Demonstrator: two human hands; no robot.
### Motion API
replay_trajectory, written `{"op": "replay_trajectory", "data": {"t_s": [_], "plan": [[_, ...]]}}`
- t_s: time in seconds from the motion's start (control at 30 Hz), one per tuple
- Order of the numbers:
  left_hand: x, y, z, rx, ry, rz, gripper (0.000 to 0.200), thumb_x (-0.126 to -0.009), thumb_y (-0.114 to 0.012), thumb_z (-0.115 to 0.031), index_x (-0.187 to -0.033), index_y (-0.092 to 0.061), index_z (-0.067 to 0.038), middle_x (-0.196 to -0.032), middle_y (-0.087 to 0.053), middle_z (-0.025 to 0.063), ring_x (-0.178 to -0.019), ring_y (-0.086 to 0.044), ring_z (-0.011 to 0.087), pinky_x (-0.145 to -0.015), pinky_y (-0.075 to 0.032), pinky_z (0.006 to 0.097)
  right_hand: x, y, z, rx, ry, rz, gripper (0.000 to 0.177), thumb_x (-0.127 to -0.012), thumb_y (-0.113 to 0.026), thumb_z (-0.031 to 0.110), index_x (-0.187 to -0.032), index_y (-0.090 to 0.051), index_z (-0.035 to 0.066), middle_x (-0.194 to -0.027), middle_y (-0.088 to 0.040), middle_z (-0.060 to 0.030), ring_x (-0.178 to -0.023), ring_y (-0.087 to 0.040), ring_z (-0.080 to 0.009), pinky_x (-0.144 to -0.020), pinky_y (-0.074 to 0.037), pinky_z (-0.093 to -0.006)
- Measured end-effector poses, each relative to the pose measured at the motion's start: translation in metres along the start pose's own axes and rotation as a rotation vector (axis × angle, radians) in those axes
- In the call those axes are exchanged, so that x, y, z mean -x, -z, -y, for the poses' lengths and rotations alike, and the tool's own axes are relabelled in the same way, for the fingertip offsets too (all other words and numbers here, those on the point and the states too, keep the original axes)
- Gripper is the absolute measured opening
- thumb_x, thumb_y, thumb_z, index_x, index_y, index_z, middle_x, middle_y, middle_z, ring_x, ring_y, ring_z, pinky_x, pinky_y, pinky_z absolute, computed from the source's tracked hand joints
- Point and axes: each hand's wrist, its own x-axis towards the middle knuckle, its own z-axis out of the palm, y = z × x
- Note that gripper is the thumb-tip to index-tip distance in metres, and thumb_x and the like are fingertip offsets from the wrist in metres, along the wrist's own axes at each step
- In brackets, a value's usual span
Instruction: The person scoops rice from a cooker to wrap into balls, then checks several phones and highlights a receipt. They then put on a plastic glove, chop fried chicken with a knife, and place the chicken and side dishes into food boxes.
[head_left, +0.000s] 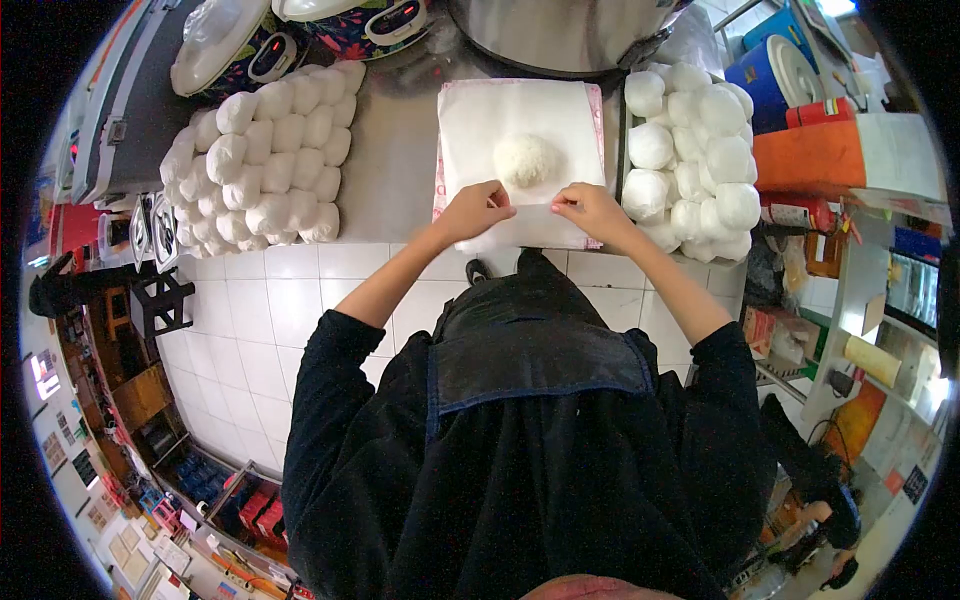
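Note:
A rounded mound of white rice [526, 161] sits on a stack of white paper sheets [470, 120] at the front of the steel table. My left hand [478, 208] is closed in a pinch on the near edge of the top sheet, just below the rice. Level with it, my right hand [588, 210] pinches the same edge further right, thumb and fingertips together. Between the two hands the paper edge is stretched and slightly raised. Pink-printed paper [597, 110] shows along the stack's sides.
Piles of round white wrapped bundles stand left [270, 150] and right [690, 160] of the paper. Behind are a large metal pot [560, 35] and patterned electric cookers [350, 25]. A blue tub [755, 85] stands at the right, a black stool [162, 300] at the left.

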Motion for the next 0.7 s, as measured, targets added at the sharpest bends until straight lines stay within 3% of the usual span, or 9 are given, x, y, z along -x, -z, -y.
{"op": "replay_trajectory", "data": {"t_s": [0.07, 0.13, 0.27, 0.33, 0.4, 0.47, 0.53, 0.63, 0.7], "plan": [[0.015, -0.002, -0.012, -0.156, -0.146, -0.180, 0.024, -0.073, -0.069, -0.015, -0.088, -0.057, -0.002, -0.076, -0.063, 0.0128, -0.071, -0.061, 0.0250, -0.065, -0.047, 0.0355, 0.001, 0.002, 0.002, 0.134, 0.178, -0.099, 0.024, -0.076, -0.064, 0.018, -0.095, -0.066, 0.005, -0.088, -0.065, -0.0130, -0.076, -0.061, -0.0298, -0.070, -0.048, -0.0372], [0.032, 0.000, -0.021, -0.477, -0.534, -0.234, 0.026, -0.078, -0.062, -0.012, -0.099, -0.049, -0.004, -0.078, -0.061, 0.0162, -0.077, -0.060, 0.0340, -0.069, -0.047, 0.0406, 0.006, 0.001, -0.004, 0.456, 0.404, -0.082, 0.025, -0.078, -0.061, 0.020, -0.099, -0.065, 0.007, -0.094, -0.065, -0.0124, -0.078, -0.062, -0.0298, -0.068, -0.049, -0.0395], [0.044, 0.012, -0.016, -0.351, -0.085, 0.094, 0.024, -0.080, -0.054, -0.004, -0.104, -0.049, -0.005, -0.099, -0.062, 0.0165, -0.093, -0.059, 0.0356, -0.079, -0.046, 0.0425, 0.003, -0.002, -0.017, 0.415, 0.515, -0.039, 0.023, -0.080, -0.058, 0.022, -0.096, -0.066, 0.008, -0.091, -0.065, -0.0132, -0.080, -0.062, -0.0309, -0.068, -0.049, -0.0421], [0.047, 0.015, -0.023, -0.234, 0.067, 0.142, 0.027, -0.079, -0.054, -0.001, -0.106, -0.050, -0.007, -0.111, -0.058, 0.0169, -0.105, -0.054, 0.0348, -0.085, -0.044, 0.0419, 0.003, 0.015, 0.017, 0.309, 0.095, 0.235, 0.021, -0.081, -0.057, 0.024, -0.091, -0.067, 0.008, -0.083, -0.065, -0.0150, -0.079, -0.063, -0.0307, -0.068, -0.049, -0.0423], [0.049, 0.006, -0.014, -0.494, -0.523, -0.511, 0.027, -0.079, -0.052, -0.001, -0.106, -0.050, -0.007, -0.117, -0.055, 0.0154, -0.112, -0.050, 0.0332, -0.092, -0.042, 0.0425, -0.016, 0.026, 0.012, 0.224, 0.110, 0.195, 0.021, -0.081, -0.058, 0.026, -0.087, -0.067, 0.009, -0.074, -0.063, -0.0167, -0.072, -0.063, -0.0298, -0.066, -0.048, -0.0402], [0.049, -0.013, -0.007, -0.710, -0.815, -0.319, 0.044, -0.080, -0.050, -0.011, -0.123, -0.048, -0.006, -0.137, -0.039, 0.0111, -0.132, -0.030, 0.0285, -0.107, -0.025, 0.0465, -0.041, 0.045, 0.004, 0.121, -0.014, 0.243, 0.023, -0.080, -0.059, 0.028, -0.087, -0.067, 0.008, -0.073, -0.063, -0.0167, -0.066, -0.062, -0.0283, -0.064, -0.047, -0.0379], [0.029, -0.034, -0.015, -0.794, -0.758, -0.153, 0.056, -0.082, -0.052, -0.022, -0.134, -0.038, -0.006, -0.142, -0.031, 0.0120, -0.135, -0.022, 0.0288, -0.107, -0.023, 0.0469, -0.071, 0.051, -0.020, 0.070, -0.060, 0.333, 0.026, -0.078, -0.060, 0.029, -0.083, -0.066, 0.004, -0.070, -0.062, -0.0174, -0.063, -0.060, -0.0284, -0.063, -0.046, -0.0364], [0.004, -0.049, -0.026, -0.737, -0.442, -0.330, 0.067, -0.082, -0.056, -0.034, -0.137, -0.032, -0.005, -0.143, -0.028, 0.0137, -0.136, -0.020, 0.0291, -0.107, -0.022, 0.0466, -0.113, 0.062, -0.028, 0.200, -0.054, 0.279, 0.026, -0.078, -0.061, 0.028, -0.083, -0.063, 0.002, -0.075, -0.062, -0.0169, -0.069, -0.060, -0.0280, -0.067, -0.047, -0.0360], [-0.005, -0.050, -0.025, -0.753, -0.414, -0.350, 0.069, -0.081, -0.057, -0.037, -0.136, -0.032, -0.004, -0.143, -0.028, 0.0143, -0.135, -0.021, 0.0290, -0.107, -0.021, 0.0464, -0.141, 0.052, -0.035, 0.242, 0.277, -0.211, 0.024, -0.075, -0.065, 0.026, -0.083, -0.062, 0.003, -0.084, -0.062, -0.0148, -0.078, -0.060, -0.0290, -0.072, -0.047, -0.0373]]}}
